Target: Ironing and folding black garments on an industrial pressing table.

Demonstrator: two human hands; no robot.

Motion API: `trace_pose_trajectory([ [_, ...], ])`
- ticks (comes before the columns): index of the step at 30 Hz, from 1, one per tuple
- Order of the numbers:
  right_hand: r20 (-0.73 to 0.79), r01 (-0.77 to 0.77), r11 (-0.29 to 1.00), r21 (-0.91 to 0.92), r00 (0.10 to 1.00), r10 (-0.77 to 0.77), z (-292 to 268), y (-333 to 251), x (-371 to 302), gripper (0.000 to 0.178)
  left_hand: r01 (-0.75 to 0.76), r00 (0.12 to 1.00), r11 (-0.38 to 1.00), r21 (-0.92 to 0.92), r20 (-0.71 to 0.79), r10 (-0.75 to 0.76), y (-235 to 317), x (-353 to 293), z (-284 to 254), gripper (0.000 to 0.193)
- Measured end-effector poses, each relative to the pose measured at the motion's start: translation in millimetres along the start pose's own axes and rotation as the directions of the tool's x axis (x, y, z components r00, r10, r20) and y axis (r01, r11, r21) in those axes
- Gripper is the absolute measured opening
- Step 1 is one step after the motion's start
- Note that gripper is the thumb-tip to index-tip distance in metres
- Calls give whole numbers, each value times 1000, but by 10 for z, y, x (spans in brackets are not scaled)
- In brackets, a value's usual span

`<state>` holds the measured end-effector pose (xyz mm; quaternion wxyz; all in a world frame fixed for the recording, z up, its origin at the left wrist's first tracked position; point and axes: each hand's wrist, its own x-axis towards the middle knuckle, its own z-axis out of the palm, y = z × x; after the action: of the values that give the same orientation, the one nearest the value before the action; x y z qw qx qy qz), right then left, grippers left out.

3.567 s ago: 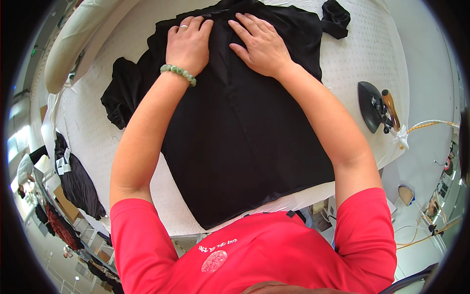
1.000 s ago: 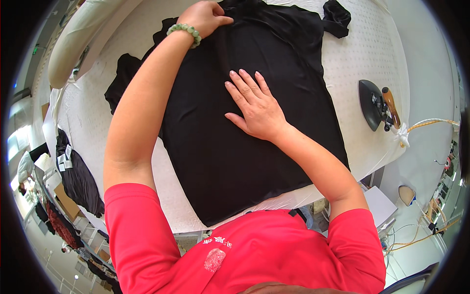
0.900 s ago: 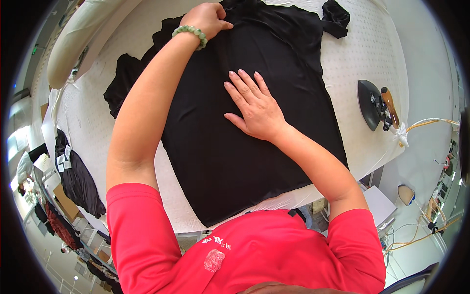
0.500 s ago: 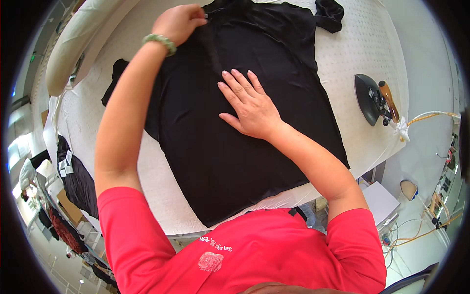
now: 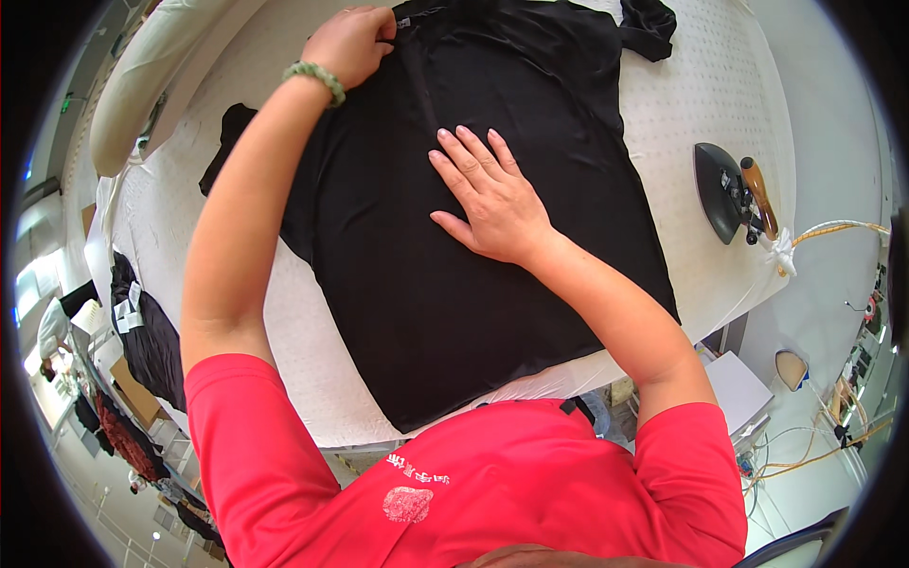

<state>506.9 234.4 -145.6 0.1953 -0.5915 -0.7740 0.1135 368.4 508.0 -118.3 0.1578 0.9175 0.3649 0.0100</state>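
Note:
A black short-sleeved garment (image 5: 492, 312) lies spread over the pale padded board (image 5: 720, 85), its hem towards me. At its far left, close to the collar, my left hand (image 5: 352, 45) is closed with thumb and fingers pinching the black fabric; a small label shows beside the fingertips. My right hand (image 5: 492, 201) rests flat on the middle of the garment, fingers stretched and slightly spread. Light creases run through the cloth between the two hands. The far end of the garment is cut off by the picture's top edge.
An iron (image 5: 729, 194) with a wooden handle rests on the board's right side, its cord (image 5: 838, 227) running off right. A padded arm (image 5: 147, 85) rises at the left. Another dark garment (image 5: 147, 331) hangs at the board's left edge. Clothes (image 5: 123, 435) hang farther left.
The whole view has shifted slightly. Both hands keep nearly the same places on the garment, the left still pinching and the right still flat.

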Motion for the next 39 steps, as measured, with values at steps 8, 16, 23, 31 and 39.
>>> trace_pose_trajectory([
  [8, -80, 35, 999, 6, 996, -34, -203, 125, -202, 67, -132, 786, 990, -43, -613, 78, 889, -1229, 541, 32],
  [16, -64, -143, 983, -113, 989, 137, -604, 74, -2213, 66, 93, 963, 972, -217, -229, -144, 3027, -3123, 1405, 65],
  [23, -169, -296, 936, -192, 949, 265, -901, 501, -3726, 69, 13, 995, 994, -111, -101, -24, 3721, -3851, 1664, 70],
  [31, -120, -235, 943, -236, 970, 212, -1001, 732, -4136, 71, -58, 996, 998, -6, -66, 58, 4007, -4318, 1797, 67],
  [39, -113, -177, 956, -235, 982, 154, -970, 721, -4304, 72, 3, 995, 1000, -17, -101, -4, 4334, -4664, 1914, 65],
])
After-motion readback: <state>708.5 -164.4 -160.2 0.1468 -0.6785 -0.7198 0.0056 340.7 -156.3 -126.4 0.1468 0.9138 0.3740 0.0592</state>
